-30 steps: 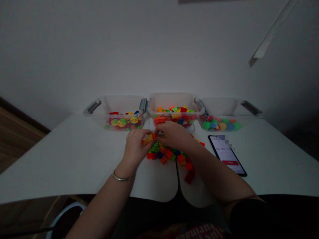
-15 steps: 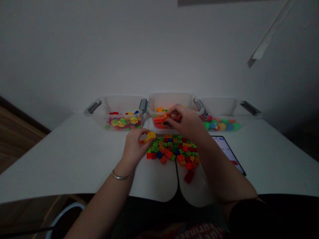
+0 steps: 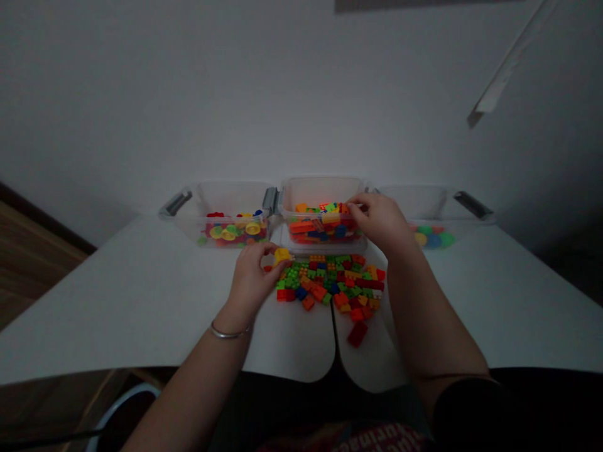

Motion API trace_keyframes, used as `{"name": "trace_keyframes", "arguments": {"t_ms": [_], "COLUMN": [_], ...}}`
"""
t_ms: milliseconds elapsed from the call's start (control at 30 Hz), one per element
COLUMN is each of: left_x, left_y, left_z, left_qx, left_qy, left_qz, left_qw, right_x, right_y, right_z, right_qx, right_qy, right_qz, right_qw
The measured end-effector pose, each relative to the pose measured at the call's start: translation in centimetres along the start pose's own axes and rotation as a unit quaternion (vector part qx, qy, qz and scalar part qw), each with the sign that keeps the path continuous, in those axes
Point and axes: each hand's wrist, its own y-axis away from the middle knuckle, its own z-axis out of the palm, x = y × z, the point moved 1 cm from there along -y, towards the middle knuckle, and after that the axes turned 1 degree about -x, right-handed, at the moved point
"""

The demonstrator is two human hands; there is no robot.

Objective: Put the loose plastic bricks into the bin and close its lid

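Observation:
A spread of small coloured building bricks (image 3: 332, 284) lies on the white table (image 3: 117, 295) in front of me. My left hand (image 3: 253, 278) rests at the pile's left edge, pinching a yellow brick (image 3: 281, 255). My right hand (image 3: 380, 220) reaches over the right rim of the middle clear bin (image 3: 321, 187), its fingertips among the orange, red and green bricks inside. What the right fingers grip is not visible.
A left clear bin (image 3: 221, 196) holds yellow and red round pieces. A right clear bin (image 3: 443, 204) holds green and blue balls. A lone red brick (image 3: 357, 333) lies near the table's notched front edge. The wall stands right behind the bins.
My right hand has left the pile, moved up into the middle bin, then shifted to its right side. It now covers the phone. The left hand stayed put with the yellow brick.

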Motion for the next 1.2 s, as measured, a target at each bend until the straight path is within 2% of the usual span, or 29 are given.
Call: {"name": "trace_keyframes", "arguments": {"t_ms": [467, 633, 733, 967, 1100, 1200], "left_x": [0.3, 0.3, 0.0, 0.2, 0.7, 0.9], "left_y": [0.0, 0.0, 0.1, 0.1, 0.1, 0.1], "left_z": [0.2, 0.3, 0.5, 0.8, 0.6, 0.5], "left_qx": [-0.001, 0.004, 0.012, 0.024, 0.036, 0.034], "left_qy": [0.006, 0.004, 0.003, 0.019, 0.035, 0.040], "left_qz": [0.008, 0.016, 0.020, 0.057, 0.067, 0.074], "left_qw": [1.000, 1.000, 1.000, 0.998, 0.996, 0.996], "right_x": [-0.9, -0.3, 0.0, -1.5, -2.8, -3.7], "right_y": [0.1, 0.1, 0.2, 1.2, 1.8, 2.2], "right_z": [1.8, 2.1, 2.0, 0.8, 0.8, 1.6], "right_qx": [-0.032, 0.049, 0.060, 0.151, 0.135, 0.063], "right_qy": [0.128, 0.035, -0.009, -0.093, -0.171, -0.227], "right_qz": [-0.019, -0.004, -0.023, -0.147, -0.170, -0.165], "right_qw": [0.991, 0.998, 0.998, 0.973, 0.961, 0.958]}}
